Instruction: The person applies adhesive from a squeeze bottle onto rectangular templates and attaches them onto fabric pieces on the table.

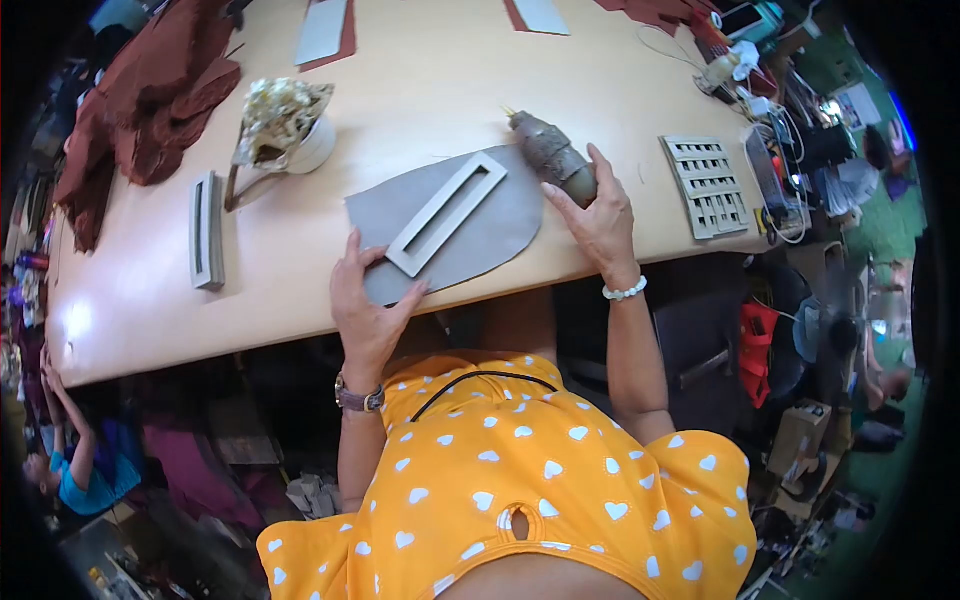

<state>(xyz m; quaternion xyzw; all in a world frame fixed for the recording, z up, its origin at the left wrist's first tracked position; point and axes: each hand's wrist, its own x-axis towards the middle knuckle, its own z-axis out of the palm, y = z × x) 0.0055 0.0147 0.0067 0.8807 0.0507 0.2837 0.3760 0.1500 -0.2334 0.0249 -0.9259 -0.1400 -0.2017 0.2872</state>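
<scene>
A rounded grey sheet (pixel 480 232), perhaps leather or fabric, lies near the table's front edge. On it a pale rectangular frame with a long slot (pixel 408 252) rests at a slant. My left hand (pixel 368 308) is at the sheet's lower left edge, its fingers apart, one fingertip by the frame's lower corner. My right hand (pixel 603 215) has its thumb and fingers around the base of a brown, tape-wrapped bottle (pixel 548 150) with a thin yellow tip. The bottle lies tilted at the sheet's upper right, its tip pointing away from me.
A white pot (pixel 312 150) crusted with dried material and a brush handle (pixel 258 188) stand left of the sheet. Another slotted frame (pixel 207 232) lies farther left, a slotted grid (pixel 705 187) on the right. Reddish-brown material (pixel 165 90) is heaped at the back left. A person (pixel 95 470) sits at lower left.
</scene>
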